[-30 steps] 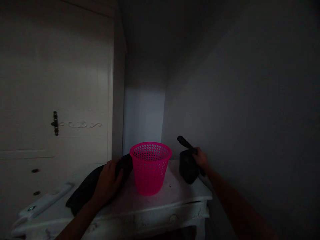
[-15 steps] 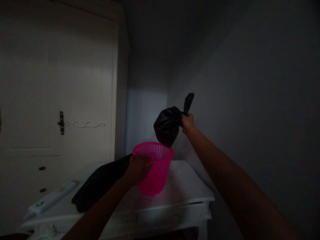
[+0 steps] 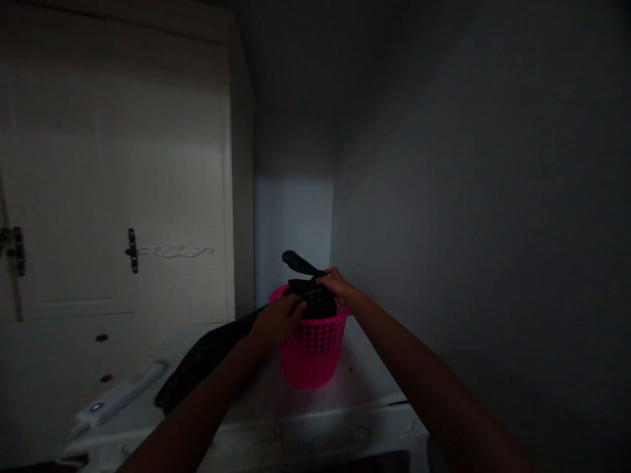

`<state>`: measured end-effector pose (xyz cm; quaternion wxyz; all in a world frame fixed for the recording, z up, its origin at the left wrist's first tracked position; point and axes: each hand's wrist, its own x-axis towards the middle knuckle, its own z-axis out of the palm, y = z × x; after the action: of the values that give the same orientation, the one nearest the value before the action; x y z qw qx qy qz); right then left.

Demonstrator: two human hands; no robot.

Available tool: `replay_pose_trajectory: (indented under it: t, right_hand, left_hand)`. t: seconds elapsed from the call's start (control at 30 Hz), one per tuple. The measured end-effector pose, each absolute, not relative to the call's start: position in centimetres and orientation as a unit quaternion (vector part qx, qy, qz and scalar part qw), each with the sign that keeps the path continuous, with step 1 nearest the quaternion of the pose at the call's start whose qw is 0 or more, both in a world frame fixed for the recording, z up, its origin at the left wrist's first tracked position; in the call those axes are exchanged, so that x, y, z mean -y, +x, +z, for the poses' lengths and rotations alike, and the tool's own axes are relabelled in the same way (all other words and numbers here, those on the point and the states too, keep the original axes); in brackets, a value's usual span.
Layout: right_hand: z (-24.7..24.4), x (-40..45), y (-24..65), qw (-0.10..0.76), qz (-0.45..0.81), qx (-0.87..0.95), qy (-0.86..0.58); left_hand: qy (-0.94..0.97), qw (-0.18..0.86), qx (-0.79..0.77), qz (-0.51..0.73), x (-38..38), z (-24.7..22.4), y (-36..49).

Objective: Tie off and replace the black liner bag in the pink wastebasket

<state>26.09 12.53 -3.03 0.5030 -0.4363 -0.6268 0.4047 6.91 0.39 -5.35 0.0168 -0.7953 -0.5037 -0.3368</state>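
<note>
A pink plastic wastebasket point(image 3: 311, 358) with a lattice of holes stands upright on the white table. In its mouth sits a knotted black plastic bag point(image 3: 319, 303), its lower part visible only through the holes. My right hand point(image 3: 338, 284) is closed round the bag's tied neck, with a loose end sticking up to the left. My left hand point(image 3: 279, 320) is closed over the near left rim of the basket, its fingertips close to the bag and partly hidden. Another black plastic bag point(image 3: 202, 358) lies on the table to the left, partly behind my left forearm.
The white table point(image 3: 367, 381) has a drawer front along its near side. A long white power strip point(image 3: 123, 393) lies at its left. Behind stands a white wardrobe point(image 3: 182, 164) with dark handles. A grey wall point(image 3: 468, 197) closes off the right. The light is dim.
My right hand has come down and left, lowering the black bag from above the wastebasket into its mouth. My left hand stays at the rim. The view has shifted slightly.
</note>
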Motion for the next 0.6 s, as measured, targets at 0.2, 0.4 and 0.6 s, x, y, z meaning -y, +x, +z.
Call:
replay_pose_trajectory:
  t: [0.2,0.4,0.6]
  right_hand:
    - [-2.4,-10.2,28.3,0.398,0.541,0.633,-0.385]
    - [-3.4,-9.1,30.0,0.393,0.519,0.683,-0.332]
    - [-5.1,-10.1,29.9,0.436,0.457,0.721,-0.286]
  left_hand:
    - [-0.764,0.11,0.496,-0.398,-3.2,-3.5,9.1]
    - [-0.777,-0.042,0.521,-0.35,-5.9,-3.5,10.1]
    - [-0.75,-0.119,0.504,-0.41,-7.5,-3.7,10.3]
